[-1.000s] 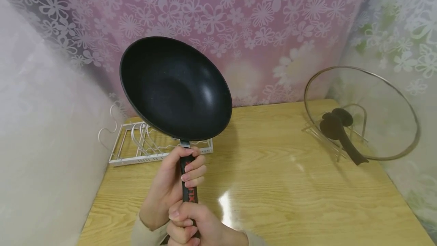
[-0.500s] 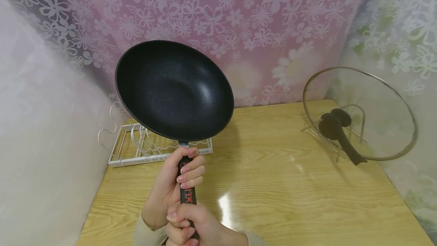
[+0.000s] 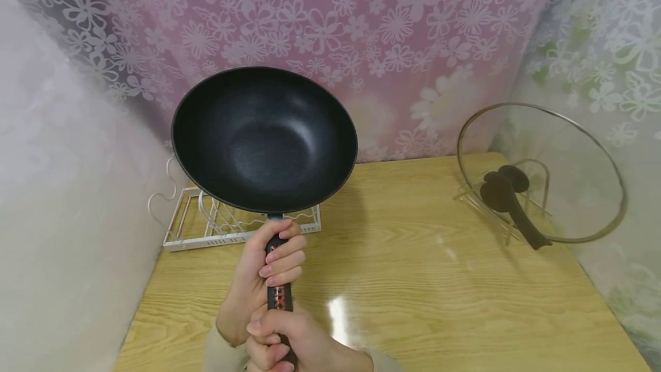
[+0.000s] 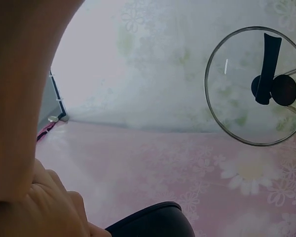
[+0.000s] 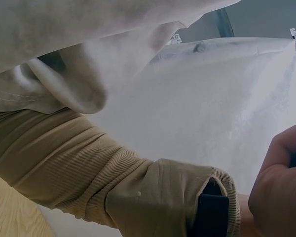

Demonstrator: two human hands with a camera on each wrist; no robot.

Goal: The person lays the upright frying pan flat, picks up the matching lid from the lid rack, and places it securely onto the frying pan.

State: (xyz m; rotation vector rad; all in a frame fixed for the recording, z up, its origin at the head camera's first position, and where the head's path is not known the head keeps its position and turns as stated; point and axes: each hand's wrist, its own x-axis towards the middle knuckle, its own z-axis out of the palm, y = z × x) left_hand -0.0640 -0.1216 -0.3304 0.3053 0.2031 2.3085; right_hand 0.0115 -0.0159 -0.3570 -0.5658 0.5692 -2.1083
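Note:
A black wok (image 3: 264, 142) is held up in the head view, its dark inside facing me and its rim overlapping the rack behind. Its long black handle (image 3: 279, 297) with red lettering points down toward me. My left hand (image 3: 268, 268) grips the handle's upper part, just below the metal neck, fingers wrapped round it. Lower down, my right hand (image 3: 289, 337) grips the handle near its end. The end itself is cut off by the frame's bottom. In the left wrist view only part of the wok (image 4: 155, 222) shows past a hand.
Behind the wok, a white wire rack (image 3: 206, 240) lies on the wooden table (image 3: 439, 303) at the left. On the right, a glass lid (image 3: 583, 177) with a black knob and handle leans on a small wire stand (image 3: 547, 188). Flowered sheets (image 3: 392, 45) enclose the table's back and sides.
The wok has turned so its bowl faces me more squarely and its rim sits more level. Its handle has shifted slightly left. Both hands keep their grip.

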